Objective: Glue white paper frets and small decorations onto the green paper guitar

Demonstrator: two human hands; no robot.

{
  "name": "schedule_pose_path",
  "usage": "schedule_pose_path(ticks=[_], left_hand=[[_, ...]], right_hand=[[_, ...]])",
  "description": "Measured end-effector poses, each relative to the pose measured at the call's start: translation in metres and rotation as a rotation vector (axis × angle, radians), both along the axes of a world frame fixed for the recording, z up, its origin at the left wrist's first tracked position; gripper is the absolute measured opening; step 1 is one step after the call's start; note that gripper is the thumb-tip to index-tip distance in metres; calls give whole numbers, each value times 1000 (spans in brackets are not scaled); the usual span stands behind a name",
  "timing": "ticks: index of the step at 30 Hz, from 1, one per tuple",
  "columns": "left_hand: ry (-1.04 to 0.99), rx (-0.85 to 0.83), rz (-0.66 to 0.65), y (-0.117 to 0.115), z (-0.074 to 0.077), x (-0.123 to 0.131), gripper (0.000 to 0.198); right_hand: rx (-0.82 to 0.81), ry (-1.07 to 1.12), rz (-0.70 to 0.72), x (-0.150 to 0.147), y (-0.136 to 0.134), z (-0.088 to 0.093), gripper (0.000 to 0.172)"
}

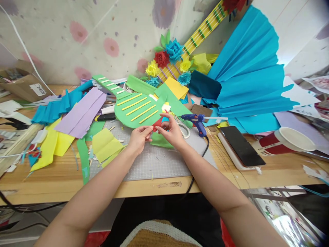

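Between my two hands is a small piece of red crepe paper (157,124). My left hand (140,138) pinches its left edge with thumb and forefinger. From the right, my right hand (170,129) grips it between thumb and fingers. Just behind them lies a green guitar-shaped cutout (125,115) with yellow and white strips across it. A blue glue gun (195,120) rests right of my right hand, a white glue stick in its back end. White-handled scissors (184,131) lie partly hidden beside that hand.
A grey cutting mat (154,164) lies under my hands. Yellow paper (106,145) and purple paper (82,111) are at left. A phone (243,145) and paper cup (285,140) stand right. Behind leans a flower-decorated yellow guitar (203,32) beside fanned blue paper (252,68).
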State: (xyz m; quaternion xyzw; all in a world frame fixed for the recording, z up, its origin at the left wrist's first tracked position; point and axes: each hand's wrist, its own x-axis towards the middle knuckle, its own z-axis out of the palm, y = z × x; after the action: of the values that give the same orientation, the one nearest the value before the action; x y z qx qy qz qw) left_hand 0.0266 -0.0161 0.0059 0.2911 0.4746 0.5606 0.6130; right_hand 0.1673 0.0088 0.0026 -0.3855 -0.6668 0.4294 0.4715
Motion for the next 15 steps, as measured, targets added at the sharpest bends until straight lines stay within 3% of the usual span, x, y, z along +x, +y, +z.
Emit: schedule_pose_path(ticks=[15], left_hand=[[-1,57,48,-2,-1,0,30]], right_hand=[[-95,121,83,-6,1,-4,63]])
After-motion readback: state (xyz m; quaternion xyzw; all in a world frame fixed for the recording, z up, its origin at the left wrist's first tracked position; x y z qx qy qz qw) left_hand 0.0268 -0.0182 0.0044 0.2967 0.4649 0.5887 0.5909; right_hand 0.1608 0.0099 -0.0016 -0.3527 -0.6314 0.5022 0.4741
